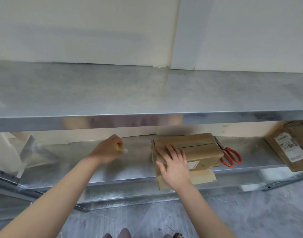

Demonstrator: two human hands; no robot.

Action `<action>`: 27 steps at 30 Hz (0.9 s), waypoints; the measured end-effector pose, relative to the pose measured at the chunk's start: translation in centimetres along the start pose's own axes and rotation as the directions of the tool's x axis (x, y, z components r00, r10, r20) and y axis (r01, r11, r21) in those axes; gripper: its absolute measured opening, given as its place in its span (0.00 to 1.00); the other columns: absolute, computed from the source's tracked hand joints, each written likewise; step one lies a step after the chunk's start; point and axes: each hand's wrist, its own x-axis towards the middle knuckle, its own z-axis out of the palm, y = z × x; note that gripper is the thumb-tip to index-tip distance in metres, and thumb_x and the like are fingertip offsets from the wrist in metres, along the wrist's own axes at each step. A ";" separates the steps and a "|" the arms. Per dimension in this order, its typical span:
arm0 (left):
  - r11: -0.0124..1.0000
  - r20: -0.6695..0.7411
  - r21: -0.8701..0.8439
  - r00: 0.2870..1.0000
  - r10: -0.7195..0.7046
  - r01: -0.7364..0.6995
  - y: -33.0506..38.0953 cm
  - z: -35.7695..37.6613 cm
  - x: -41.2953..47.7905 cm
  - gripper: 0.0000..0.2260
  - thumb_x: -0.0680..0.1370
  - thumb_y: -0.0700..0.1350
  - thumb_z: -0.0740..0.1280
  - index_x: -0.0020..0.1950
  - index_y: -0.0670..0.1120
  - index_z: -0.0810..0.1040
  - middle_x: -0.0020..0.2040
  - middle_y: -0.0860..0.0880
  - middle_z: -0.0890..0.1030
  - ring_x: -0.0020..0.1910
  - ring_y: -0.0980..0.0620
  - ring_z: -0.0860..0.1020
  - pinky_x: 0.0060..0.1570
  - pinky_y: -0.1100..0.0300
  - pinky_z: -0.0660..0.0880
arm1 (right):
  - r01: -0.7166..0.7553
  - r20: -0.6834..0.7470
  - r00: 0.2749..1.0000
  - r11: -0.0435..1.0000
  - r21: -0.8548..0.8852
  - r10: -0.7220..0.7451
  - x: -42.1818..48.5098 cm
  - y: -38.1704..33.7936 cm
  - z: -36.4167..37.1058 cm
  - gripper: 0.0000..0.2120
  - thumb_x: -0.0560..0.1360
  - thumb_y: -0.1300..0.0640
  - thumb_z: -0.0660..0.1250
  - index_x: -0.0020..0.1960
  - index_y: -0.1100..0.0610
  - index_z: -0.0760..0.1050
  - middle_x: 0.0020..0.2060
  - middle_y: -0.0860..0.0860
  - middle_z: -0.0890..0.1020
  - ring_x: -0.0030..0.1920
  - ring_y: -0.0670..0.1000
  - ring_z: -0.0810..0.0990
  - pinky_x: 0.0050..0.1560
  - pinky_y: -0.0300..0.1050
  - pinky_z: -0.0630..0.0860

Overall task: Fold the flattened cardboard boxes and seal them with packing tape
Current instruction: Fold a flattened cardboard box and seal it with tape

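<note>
Cardboard box [198, 143]: found folded up on the lower shelf [130, 167], its near end overhanging the shelf's front edge. The top seam appears taped, though glare prevents confirmation. A loose flap [204, 176] is seen projecting at the box's near end.

The right hand [174, 164] is laid on the box's left part, fingers straight and spread, nothing grasped. The left hand [108, 148] is held well to the left of the box, fingers curled round a small yellow item [117, 148].

Risks noted: with the box overhanging, downward pressure could tip it off the shelf. If the flap is left unfolded, any tape applied may be creased or the end left unsealed. The scissors [231, 156], lying just right of the box, could be knocked if the box is slid that way.

Not determined: the identity of the yellow item, possibly the tape; the pale smear beside it. A second box [291, 148], far right of the first, is cut off by the frame.
</note>
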 end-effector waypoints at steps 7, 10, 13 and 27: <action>0.987 0.011 -0.128 0.995 0.097 -0.094 -0.9 0.3 -2.0 0.08 0.73 0.52 0.70 0.47 0.56 0.72 0.51 0.60 0.71 0.51 0.58 0.72 0.49 0.69 0.66 | 0.032 -0.086 0.996 0.997 -0.063 -0.038 0.2 -1.3 0.2 0.20 0.76 0.45 0.59 0.67 0.46 0.72 0.68 0.51 0.74 0.73 0.57 0.66 0.74 0.63 0.57; 0.977 0.042 -0.079 0.978 0.204 -0.200 -0.8 0.4 -2.7 0.12 0.70 0.63 0.60 0.48 0.59 0.71 0.52 0.63 0.70 0.52 0.59 0.72 0.54 0.62 0.69 | 0.110 -0.168 0.978 0.991 -0.074 -0.121 0.8 -2.6 0.2 0.17 0.73 0.51 0.67 0.62 0.51 0.77 0.64 0.51 0.77 0.71 0.56 0.69 0.72 0.62 0.63; 0.973 0.028 -0.043 0.973 0.228 -0.226 -0.5 0.2 -3.3 0.06 0.71 0.53 0.60 0.47 0.59 0.69 0.51 0.63 0.69 0.52 0.53 0.72 0.54 0.56 0.70 | 0.154 -0.223 0.963 0.988 -0.013 -0.153 0.8 -5.2 -0.2 0.15 0.73 0.47 0.63 0.57 0.51 0.79 0.55 0.50 0.81 0.64 0.55 0.74 0.62 0.55 0.74; 0.923 -0.107 -0.018 0.918 0.381 -0.385 0.2 1.2 -5.8 0.10 0.75 0.44 0.70 0.55 0.47 0.76 0.54 0.52 0.71 0.52 0.53 0.73 0.54 0.61 0.69 | 0.023 0.032 0.999 0.942 0.334 -0.036 1.4 -9.5 0.5 0.09 0.74 0.42 0.66 0.46 0.46 0.79 0.44 0.43 0.83 0.50 0.50 0.79 0.52 0.48 0.73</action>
